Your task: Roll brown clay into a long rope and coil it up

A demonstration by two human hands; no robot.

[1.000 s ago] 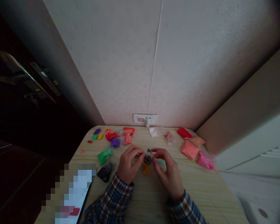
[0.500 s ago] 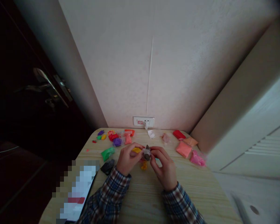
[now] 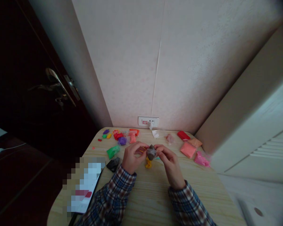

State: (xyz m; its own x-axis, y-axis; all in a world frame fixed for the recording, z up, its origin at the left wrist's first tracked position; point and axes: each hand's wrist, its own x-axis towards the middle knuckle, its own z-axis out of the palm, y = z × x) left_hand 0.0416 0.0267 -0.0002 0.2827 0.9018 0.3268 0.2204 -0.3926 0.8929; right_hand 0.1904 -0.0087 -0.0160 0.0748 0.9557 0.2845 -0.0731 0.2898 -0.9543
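Between my hands, over the middle of the table, is a small clear packet of brown modelling clay (image 3: 152,153). My left hand (image 3: 134,157) pinches its left edge between thumb and fingers. On the other side my right hand (image 3: 169,163) grips the right edge in the same way. A yellow lump of clay (image 3: 148,163) shows just below the packet. Something yellow is partly covered by my left fingers. To the left of my left hand lie a black packet (image 3: 113,164) and a green packet (image 3: 113,152).
At the back left are a purple packet (image 3: 122,141), a salmon packet (image 3: 132,137) and several small coloured clay shapes. Red, orange and pink packets (image 3: 188,150) lie at the right. A tablet-like screen (image 3: 85,191), partly blurred, rests at the left edge. A wall socket (image 3: 148,121) sits behind the table.
The view has shifted slightly, so most things appear a little further right. The brown packet looks more spread out between my hands, and more of its brown content shows.
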